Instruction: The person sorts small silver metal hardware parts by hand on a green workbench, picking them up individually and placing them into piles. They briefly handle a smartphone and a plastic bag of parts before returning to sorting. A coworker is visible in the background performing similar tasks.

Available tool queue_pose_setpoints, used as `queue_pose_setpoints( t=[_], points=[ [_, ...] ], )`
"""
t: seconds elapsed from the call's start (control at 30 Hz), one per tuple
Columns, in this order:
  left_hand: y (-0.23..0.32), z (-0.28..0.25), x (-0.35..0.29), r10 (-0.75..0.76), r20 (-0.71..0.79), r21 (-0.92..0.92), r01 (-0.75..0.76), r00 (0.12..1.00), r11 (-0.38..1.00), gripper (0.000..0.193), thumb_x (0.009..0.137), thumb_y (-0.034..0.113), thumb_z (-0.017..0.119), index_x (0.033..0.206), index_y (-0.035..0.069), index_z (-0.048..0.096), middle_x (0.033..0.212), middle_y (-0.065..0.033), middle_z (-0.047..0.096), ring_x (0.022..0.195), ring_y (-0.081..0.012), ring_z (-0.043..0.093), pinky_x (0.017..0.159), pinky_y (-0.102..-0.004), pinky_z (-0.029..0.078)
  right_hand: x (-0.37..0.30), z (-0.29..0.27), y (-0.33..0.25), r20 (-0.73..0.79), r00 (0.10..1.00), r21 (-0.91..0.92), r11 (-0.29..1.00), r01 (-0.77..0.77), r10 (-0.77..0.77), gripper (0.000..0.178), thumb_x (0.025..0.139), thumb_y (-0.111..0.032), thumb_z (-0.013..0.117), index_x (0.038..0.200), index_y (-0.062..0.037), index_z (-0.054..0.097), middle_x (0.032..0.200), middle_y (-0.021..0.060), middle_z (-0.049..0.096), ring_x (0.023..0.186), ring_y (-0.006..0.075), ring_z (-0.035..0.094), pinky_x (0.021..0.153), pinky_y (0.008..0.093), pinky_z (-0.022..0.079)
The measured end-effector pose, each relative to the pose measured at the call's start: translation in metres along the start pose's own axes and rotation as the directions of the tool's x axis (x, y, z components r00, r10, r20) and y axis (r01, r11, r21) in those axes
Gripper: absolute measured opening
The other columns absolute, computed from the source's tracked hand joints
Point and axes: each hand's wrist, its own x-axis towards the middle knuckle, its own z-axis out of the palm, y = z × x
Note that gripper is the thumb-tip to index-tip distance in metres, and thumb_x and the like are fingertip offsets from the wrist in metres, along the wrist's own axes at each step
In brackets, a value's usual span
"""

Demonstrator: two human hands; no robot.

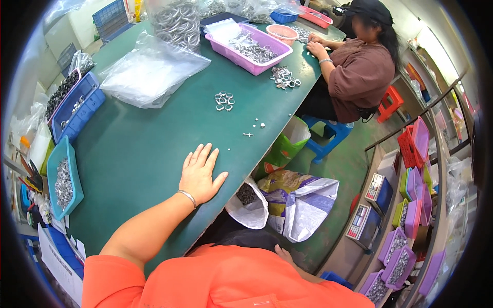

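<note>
My left hand [201, 177] lies flat on the green tabletop [154, 149], palm down, fingers spread, with a metal bangle [187, 199] round its wrist. It holds nothing. Just beyond the fingertips are a small cross-shaped metal piece [248, 134] and a few tiny bits, one a round silvery piece [262, 125]. Farther off sits a cluster of several silver rings [224, 100]. My right hand [281, 251] rests low by my lap, at the edge of my orange shirt; most of its fingers are hidden.
Clear plastic bags [154, 69] and a purple basket of metal parts [251, 64] stand farther back. A teal tray [64, 179] lines the left edge. Another person [354, 72] sits at the far right, hands on the table. White sacks [308, 210] stand below the right edge.
</note>
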Motion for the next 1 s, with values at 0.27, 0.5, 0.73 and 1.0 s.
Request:
queue_pose_setpoints(
  t=[0.27,0.5,0.73,1.0],
  points=[
    [-0.004,-0.003,-0.001,-0.003,0.026,-0.027,0.003,1.000,1.000,0.060,0.083,0.037,0.055,0.131,0.003,0.041,0.138,-0.0179,0.034,0.129,-0.0331,0.030,0.106,-0.0454,0.022,0.015,-0.007,0.018,0.077,0.997,0.026,1.000,0.012,-0.014,0.070,0.088,-0.054,0.046,0.125,0.0056,0.045,0.124,0.0111,0.051,0.114,0.0181,0.046,0.099,0.0301,0.032],
    [-0.006,-0.003,0.001,-0.015,0.092,-0.147,0.028,0.996,0.989,0.063,0.083,0.040,0.053,0.132,0.003,0.038,0.141,-0.0167,0.030,0.132,-0.0319,0.024,0.107,-0.0457,0.019,0.044,-0.051,-0.044,-0.039,0.999,-0.340,0.940,0.019,-0.034,0.059,0.091,-0.052,0.038,0.117,0.0001,0.050,0.114,0.0117,0.055,0.107,0.0199,0.049,0.091,0.0320,0.037],
    [-0.004,-0.007,0.001,-0.056,0.163,-0.143,0.079,0.985,0.987,0.063,0.083,0.040,0.053,0.134,0.005,0.037,0.143,-0.0156,0.027,0.133,-0.0317,0.022,0.107,-0.0459,0.018,0.074,0.025,-0.214,0.070,0.967,-0.292,0.922,0.253,-0.243,0.048,0.088,-0.032,0.056,0.126,-0.0042,0.045,0.110,0.0078,0.056,0.098,0.0164,0.053,0.085,0.0305,0.042],
    [0.000,-0.012,0.012,-0.084,0.242,-0.070,0.104,0.967,0.992,0.065,0.081,0.040,0.053,0.133,0.004,0.038,0.144,-0.0163,0.026,0.134,-0.0324,0.021,0.108,-0.0467,0.017,0.034,-0.007,-0.202,0.188,0.878,-0.804,0.444,0.395,-0.440,0.042,0.075,-0.024,0.068,0.109,-0.0022,0.057,0.109,0.0177,0.055,0.108,0.0335,0.050,0.092,0.0381,0.040]
  ],
)
